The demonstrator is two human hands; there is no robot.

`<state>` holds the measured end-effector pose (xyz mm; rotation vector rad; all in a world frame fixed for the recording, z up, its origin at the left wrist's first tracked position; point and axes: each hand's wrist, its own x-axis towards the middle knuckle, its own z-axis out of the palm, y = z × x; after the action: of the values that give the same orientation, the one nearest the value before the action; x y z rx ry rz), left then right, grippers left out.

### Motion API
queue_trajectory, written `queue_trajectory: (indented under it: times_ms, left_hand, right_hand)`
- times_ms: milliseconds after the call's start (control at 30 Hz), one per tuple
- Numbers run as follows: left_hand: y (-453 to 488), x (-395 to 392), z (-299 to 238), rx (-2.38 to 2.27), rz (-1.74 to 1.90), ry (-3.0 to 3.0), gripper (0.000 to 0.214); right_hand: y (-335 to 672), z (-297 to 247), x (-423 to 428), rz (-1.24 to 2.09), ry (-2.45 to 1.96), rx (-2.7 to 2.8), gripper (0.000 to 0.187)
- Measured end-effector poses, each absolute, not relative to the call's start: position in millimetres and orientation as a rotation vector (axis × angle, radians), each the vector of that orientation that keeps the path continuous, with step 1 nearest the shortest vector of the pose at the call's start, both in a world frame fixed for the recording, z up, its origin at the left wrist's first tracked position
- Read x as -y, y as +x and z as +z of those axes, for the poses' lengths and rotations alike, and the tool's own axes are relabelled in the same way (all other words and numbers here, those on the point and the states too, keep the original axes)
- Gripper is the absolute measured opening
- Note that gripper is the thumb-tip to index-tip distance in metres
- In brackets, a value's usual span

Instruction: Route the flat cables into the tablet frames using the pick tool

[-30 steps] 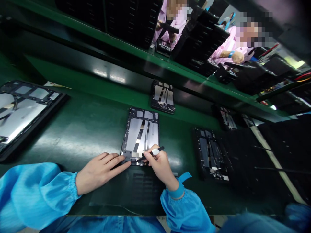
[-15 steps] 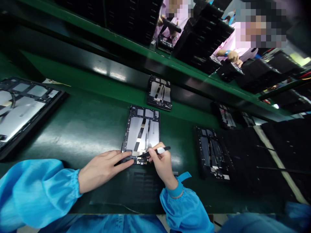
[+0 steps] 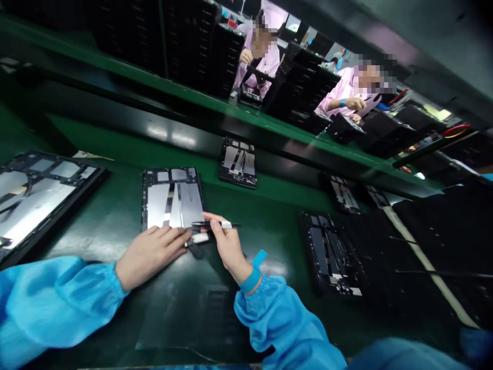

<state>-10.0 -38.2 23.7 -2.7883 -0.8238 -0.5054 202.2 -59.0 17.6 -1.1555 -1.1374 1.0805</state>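
An opened tablet (image 3: 191, 198) lies on the green bench, its battery panels and flat ribbon cables exposed. Across its lower edge my left hand (image 3: 156, 252) rests, fingers stretched flat and covering part of the lower board. A pair of black tweezers (image 3: 215, 224) with a white band is pinched in my right hand (image 3: 230, 249), held over the tablet's lower right corner. Just below the tips, a white piece and a dark piece (image 3: 197, 251) show at that corner; what they are I cannot make out.
Another opened tablet (image 3: 238, 163) lies behind, a larger-looking one (image 3: 42, 190) at far left. To the right is a further tablet (image 3: 331, 254) beside black trays (image 3: 404, 246). Stacked black trays (image 3: 292, 77) stand on the shelf; beyond it two people in pink work.
The tablet has shifted left along the bench, and my hands have moved left with it. My left fingers now cover more of its lower edge. The camera view has also turned slightly.
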Motion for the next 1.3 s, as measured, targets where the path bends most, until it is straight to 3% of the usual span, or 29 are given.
queue_trajectory:
  times_ms: [167,300,400,633,833,967,1033,1167,1300]
  left_hand:
    - [-20,-87,20,1.358,-0.554,-2.643,0.036]
    - [-9,-161,21,1.629,-0.730,-2.453,0.043]
    - [22,-169,14,1.700,-0.806,-2.444,0.037]
    - [107,-139,-5,1.699,-0.874,-2.748,0.036]
    - [74,-91,6,1.808,-1.003,-2.933,0.036]
    - [27,-16,7,1.712,-0.895,-3.244,0.054]
    - [7,27,7,1.653,-0.819,-3.362,0.075]
    - [-16,87,9,1.632,-0.600,-3.412,0.069]
    - [-22,91,18,1.494,-0.589,-3.361,0.064]
  right_hand:
    - [238,-4,14,0.769,-1.345,1.040,0.049]
    - [280,-13,-11,0.455,-1.574,0.942,0.044]
    - [297,-11,-33,0.345,-1.669,0.865,0.043]
    - [291,1,-70,0.365,-1.741,0.878,0.040]
    - [289,1,-12,0.509,-1.664,0.878,0.058]
    - [299,0,81,0.793,-1.564,1.120,0.072]
    - [303,1,130,0.897,-1.562,1.355,0.081]
    - [304,4,192,0.826,-1.719,1.490,0.057]
    - [298,15,202,0.681,-1.730,1.516,0.049]
